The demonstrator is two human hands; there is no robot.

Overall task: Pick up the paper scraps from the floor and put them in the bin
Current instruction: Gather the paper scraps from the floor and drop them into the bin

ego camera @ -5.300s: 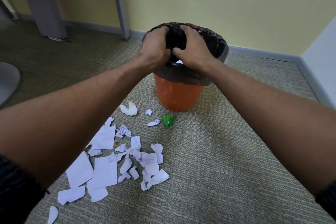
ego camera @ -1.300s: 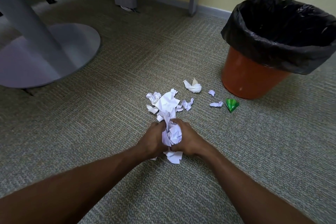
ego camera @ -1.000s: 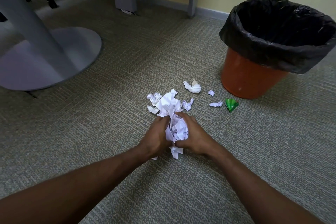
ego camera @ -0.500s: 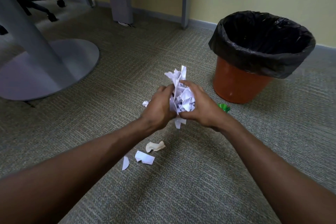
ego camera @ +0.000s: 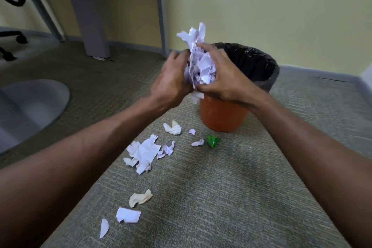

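Clamped between left hand and right hand, crumpled paper wad hovers seemingly before the bin.

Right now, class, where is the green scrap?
Head view, centre: the green scrap lies on the carpet near the orange bin, right of a small white scrap.

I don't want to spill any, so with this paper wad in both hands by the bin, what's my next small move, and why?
Probably ease the wad forward over the bin before loosening your grip. The left hand and right hand clasp it at the near rim, seemingly short of the opening, and loose bits stick out on top.
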